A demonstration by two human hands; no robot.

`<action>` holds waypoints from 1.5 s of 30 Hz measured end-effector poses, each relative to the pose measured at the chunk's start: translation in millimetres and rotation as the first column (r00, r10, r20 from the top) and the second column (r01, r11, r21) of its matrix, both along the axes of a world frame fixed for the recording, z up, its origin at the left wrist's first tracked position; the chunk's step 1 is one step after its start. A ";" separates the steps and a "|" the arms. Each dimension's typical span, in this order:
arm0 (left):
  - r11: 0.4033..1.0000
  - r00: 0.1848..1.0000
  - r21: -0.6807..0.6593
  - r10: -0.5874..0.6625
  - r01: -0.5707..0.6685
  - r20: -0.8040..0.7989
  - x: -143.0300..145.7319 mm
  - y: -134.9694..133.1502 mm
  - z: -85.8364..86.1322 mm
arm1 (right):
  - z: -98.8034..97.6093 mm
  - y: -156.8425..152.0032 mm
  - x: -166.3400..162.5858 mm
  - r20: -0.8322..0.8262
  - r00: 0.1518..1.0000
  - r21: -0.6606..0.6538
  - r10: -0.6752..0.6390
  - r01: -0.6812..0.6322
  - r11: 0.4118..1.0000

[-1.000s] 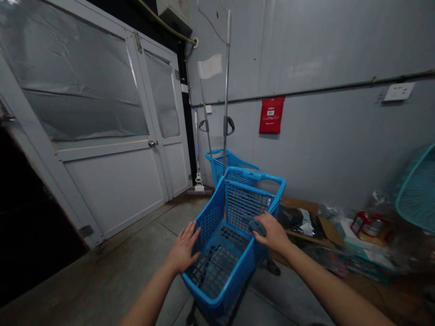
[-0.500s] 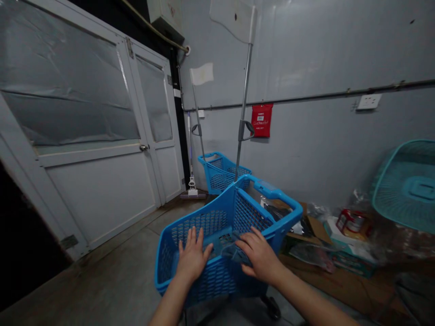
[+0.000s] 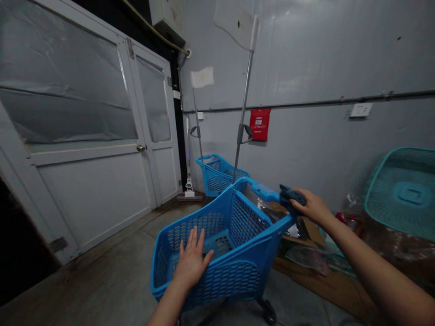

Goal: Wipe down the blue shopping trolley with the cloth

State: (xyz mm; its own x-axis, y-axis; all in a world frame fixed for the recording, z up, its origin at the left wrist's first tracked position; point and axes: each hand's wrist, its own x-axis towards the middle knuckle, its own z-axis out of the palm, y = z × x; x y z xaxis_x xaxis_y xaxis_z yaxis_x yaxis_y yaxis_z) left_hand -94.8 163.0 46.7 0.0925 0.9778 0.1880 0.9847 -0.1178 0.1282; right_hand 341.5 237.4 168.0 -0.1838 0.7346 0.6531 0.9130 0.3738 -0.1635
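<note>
A blue plastic shopping cart (image 3: 234,267) with perforated walls stands on the floor in front of me. My left hand (image 3: 193,261) lies over its near rim, fingers spread and pointing into the basket. A dark blue cloth (image 3: 292,197) is bunched in my right hand (image 3: 311,207), which presses it on the right end of the cart's handle (image 3: 267,192). My right fingers close round the cloth and are partly covered by it. A grey pole with a white flag (image 3: 236,22) rises beyond the cart's handle end.
Another blue cart (image 3: 219,181) and a mop (image 3: 189,192) stand in the corner beside a white door (image 3: 98,181). Cardboard boxes and plastic bags (image 3: 307,253) lie at the right, near a teal basket (image 3: 404,194). A red pouch (image 3: 260,124) hangs on the wall.
My right hand has moved with the cloth from the basket's near rim up and right to the handle. My left hand stays at the rim. The view has shifted slightly.
</note>
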 end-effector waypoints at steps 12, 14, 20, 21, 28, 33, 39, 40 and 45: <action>0.999 0.999 0.013 0.031 -0.031 -0.023 -5.4 2.9 3.8 | -33.0 -42.6 -71.0 0.201 0.958 -0.029 0.206 -0.204 0.979; 1.000 1.000 0.015 0.020 -0.020 -0.018 -5.3 1.1 4.6 | -41.2 -57.0 -99.9 0.223 0.940 -0.070 0.260 -0.251 0.966; 0.999 0.999 -0.005 0.033 -0.033 0.002 -8.7 -5.2 4.7 | -57.2 -70.1 -139.0 0.334 0.860 -0.173 0.385 -0.346 0.922; 0.999 0.999 -0.009 0.036 -0.036 0.005 -9.4 -5.7 4.4 | -53.9 -67.4 -132.4 0.350 0.851 -0.180 0.391 -0.348 0.920; 0.998 0.999 -0.039 0.042 -0.041 0.014 -5.9 -7.8 5.5 | -9.9 -25.6 -33.0 0.286 0.911 -0.138 0.296 -0.266 0.954; 0.999 1.000 -0.033 0.015 -0.015 0.016 8.1 -9.6 8.5 | -9.7 4.6 -1.5 0.078 0.981 -0.118 0.179 -0.169 0.979; 1.000 1.000 0.001 0.013 -0.013 0.018 7.9 -5.9 4.4 | -28.4 -1.5 -27.3 0.005 0.997 -0.018 0.073 -0.073 0.997; 1.000 1.000 0.020 0.002 -0.002 0.018 2.0 -5.0 4.0 | -29.3 -7.4 -32.9 0.006 0.998 -0.008 0.070 -0.070 0.998; 0.991 0.997 0.116 -0.064 0.069 -0.049 -51.5 4.7 7.6 | -30.0 -55.5 -64.6 -0.033 0.992 0.035 0.125 -0.124 0.992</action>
